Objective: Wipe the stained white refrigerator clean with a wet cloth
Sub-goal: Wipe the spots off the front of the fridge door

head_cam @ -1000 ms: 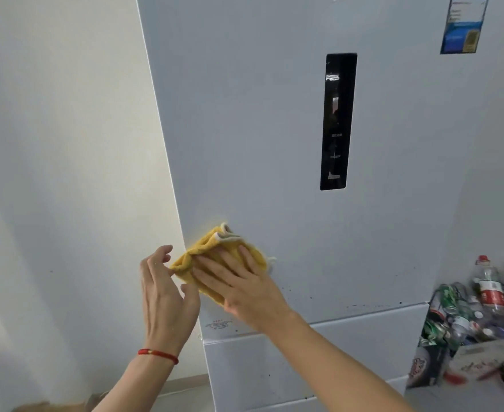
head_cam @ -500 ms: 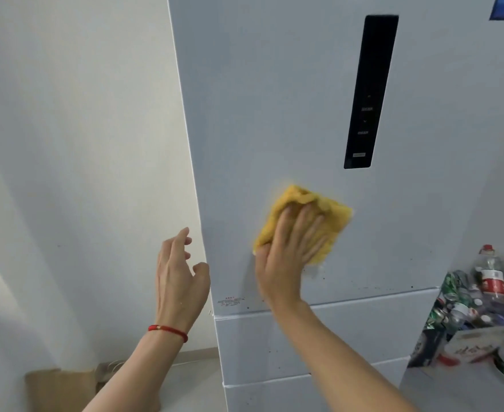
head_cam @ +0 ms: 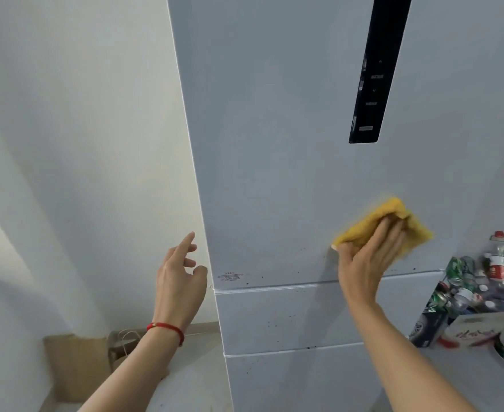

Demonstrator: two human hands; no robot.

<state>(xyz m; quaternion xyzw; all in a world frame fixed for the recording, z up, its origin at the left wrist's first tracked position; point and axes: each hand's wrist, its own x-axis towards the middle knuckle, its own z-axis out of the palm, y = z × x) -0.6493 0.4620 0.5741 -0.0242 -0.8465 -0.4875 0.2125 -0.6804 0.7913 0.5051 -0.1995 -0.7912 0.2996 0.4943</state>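
one yellow cloth (head_cam: 384, 226), at 3 o'clock of the view, pressed flat on the white refrigerator (head_cam: 274, 144) door by the right hand (head_cam: 366, 263), fingers straight. left hand (head_cam: 179, 278) relaxed, holding nothing, just beside the door's edge at 9 o'clock. risk, as a judgement: dark specks (head_cam: 274, 321) along the door's bottom and the drawer at 6 o'clock may get skipped; wiping may smear them.

Your right hand (head_cam: 363, 263) is pressing the yellow cloth (head_cam: 390, 224) flat against the speckled refrigerator door (head_cam: 274, 144); your left hand (head_cam: 179, 278) is hovering beside its edge.
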